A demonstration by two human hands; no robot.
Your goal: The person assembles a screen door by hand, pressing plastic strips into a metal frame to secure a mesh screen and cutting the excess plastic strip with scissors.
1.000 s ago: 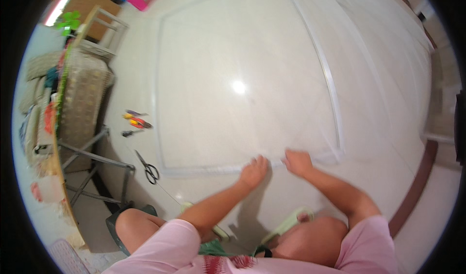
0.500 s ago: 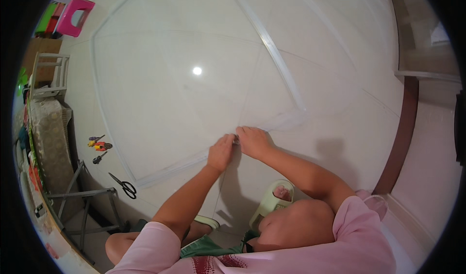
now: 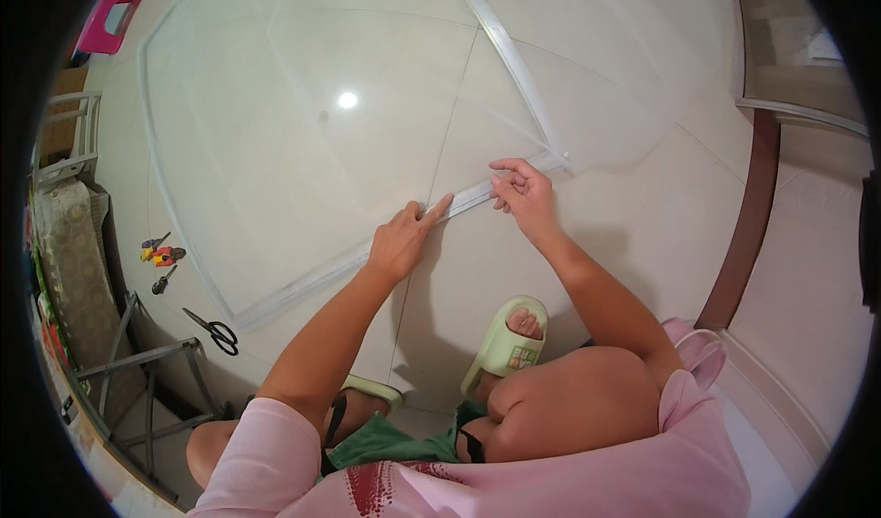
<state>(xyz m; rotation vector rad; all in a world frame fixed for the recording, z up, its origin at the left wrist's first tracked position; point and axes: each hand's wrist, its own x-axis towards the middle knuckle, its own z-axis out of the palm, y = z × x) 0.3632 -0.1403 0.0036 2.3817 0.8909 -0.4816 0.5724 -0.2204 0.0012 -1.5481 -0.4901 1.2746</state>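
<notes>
A large white frame (image 3: 317, 283) with sheer mesh (image 3: 275, 178) over it lies flat on the tiled floor. My left hand (image 3: 399, 241) rests on its near rail, index finger stretched along the rail and nothing visible in the grasp. To the right, close to the near right corner, my right hand (image 3: 527, 197) hovers by the same rail. Its index finger points left, the other fingers are loosely bent and apart, and no object shows in them. Loose mesh (image 3: 633, 142) spreads past the right-hand rail (image 3: 514, 64).
On the left floor lie black scissors (image 3: 213, 332), a screwdriver (image 3: 164, 280) and red-and-yellow hand tools (image 3: 165, 254). A grey metal folding stand (image 3: 147, 357) and a pink stool (image 3: 112, 18) stand along the left side. My slippered foot (image 3: 514, 339) is close behind the rail.
My hands, which were together at the middle of the near rail, have come apart. The right has moved right toward the corner and loosened; the left index finger has straightened. The view has shifted slightly.
</notes>
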